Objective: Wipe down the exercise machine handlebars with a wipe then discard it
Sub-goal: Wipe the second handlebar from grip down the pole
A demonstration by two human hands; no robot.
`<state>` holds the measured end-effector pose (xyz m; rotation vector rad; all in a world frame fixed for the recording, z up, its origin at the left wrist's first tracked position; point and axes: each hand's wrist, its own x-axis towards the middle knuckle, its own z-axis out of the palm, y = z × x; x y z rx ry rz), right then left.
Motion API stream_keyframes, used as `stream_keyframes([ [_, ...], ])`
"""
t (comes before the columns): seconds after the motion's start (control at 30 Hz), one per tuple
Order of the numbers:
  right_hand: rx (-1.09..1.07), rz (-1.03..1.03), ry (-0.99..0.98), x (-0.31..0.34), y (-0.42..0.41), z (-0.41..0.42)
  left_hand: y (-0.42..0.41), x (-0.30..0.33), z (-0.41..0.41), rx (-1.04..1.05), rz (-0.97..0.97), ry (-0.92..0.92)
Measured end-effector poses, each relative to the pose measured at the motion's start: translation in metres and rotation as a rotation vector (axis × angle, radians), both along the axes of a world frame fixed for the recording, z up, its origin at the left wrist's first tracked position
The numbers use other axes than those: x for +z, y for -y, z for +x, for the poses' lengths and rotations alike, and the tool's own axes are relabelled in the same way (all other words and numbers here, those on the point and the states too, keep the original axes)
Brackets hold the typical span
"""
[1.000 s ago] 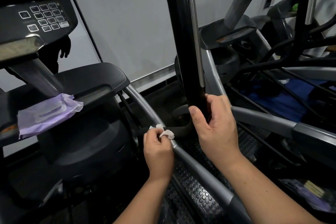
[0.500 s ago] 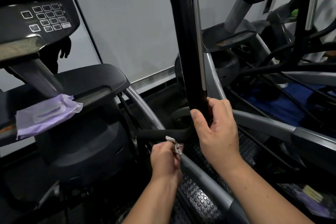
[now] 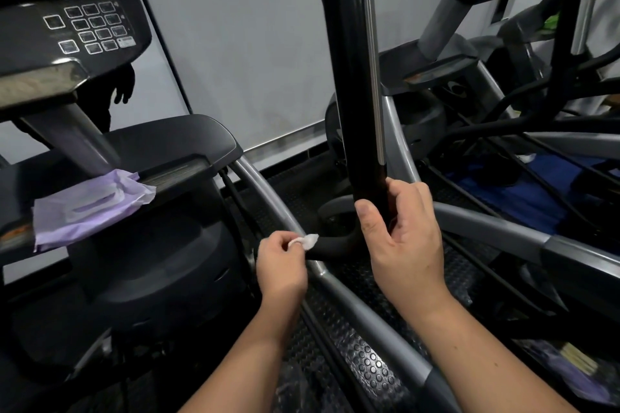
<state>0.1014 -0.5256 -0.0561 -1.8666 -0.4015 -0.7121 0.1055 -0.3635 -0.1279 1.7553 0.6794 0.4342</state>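
- At the upper left of the frame sits a dark console keypad (image 3: 90,28) on the exercise machine.
- Below it, at the left, a purple wipes packet (image 3: 89,209) lies on the machine's black tray (image 3: 188,137).
- Left of centre, low in the frame, the left hand (image 3: 281,265) has its fingers curled and pinches a small white wipe (image 3: 308,241), holding it against the end of a short black curved handlebar (image 3: 335,245).
- At centre, a thick black upright bar (image 3: 352,77) with a silver strip runs from the top edge down toward that handlebar.
- Just right of centre, the right hand (image 3: 406,245) grips the lower end of the upright bar, thumb on its left side and fingers wrapped round the right.
- The two hands sit near each other but do not touch.
- At the right, grey rails (image 3: 486,228) and dark cables of a neighbouring machine cross the frame.
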Motion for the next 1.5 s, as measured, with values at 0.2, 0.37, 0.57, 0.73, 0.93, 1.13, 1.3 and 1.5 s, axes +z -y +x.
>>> stream_keyframes([
  [0.2, -0.003, -0.008, 0.004, -0.001, 0.0, 0.0, -0.017, 0.005, 0.003, -0.177, 0.211, 0.015],
  [0.37, -0.007, -0.008, 0.013, -0.001, 0.0, 0.0, -0.013, 0.017, 0.009, -0.373, 0.302, -0.032],
  [0.57, 0.008, -0.018, 0.019, 0.0, 0.001, 0.0, -0.021, 0.026, 0.024, -0.436, 0.407, -0.232],
  [0.73, 0.005, -0.009, 0.01, -0.001, 0.0, -0.001, -0.02, 0.027, 0.026, -0.493, 0.41, -0.235],
  [0.93, 0.016, -0.013, 0.009, 0.0, 0.0, -0.001, -0.015, 0.021, 0.025, -0.418, 0.497, -0.238],
  [1.13, 0.025, 0.016, -0.003, 0.0, 0.0, -0.003, -0.014, 0.02, 0.014, -0.393, 0.347, -0.152],
  [1.3, 0.034, 0.025, -0.035, 0.003, 0.0, -0.004, -0.012, 0.019, 0.017, -0.296, 0.35, -0.258],
  [1.5, -0.02, 0.029, -0.041, 0.002, -0.006, -0.008, -0.005, 0.02, 0.009, -0.363, 0.319, -0.161],
])
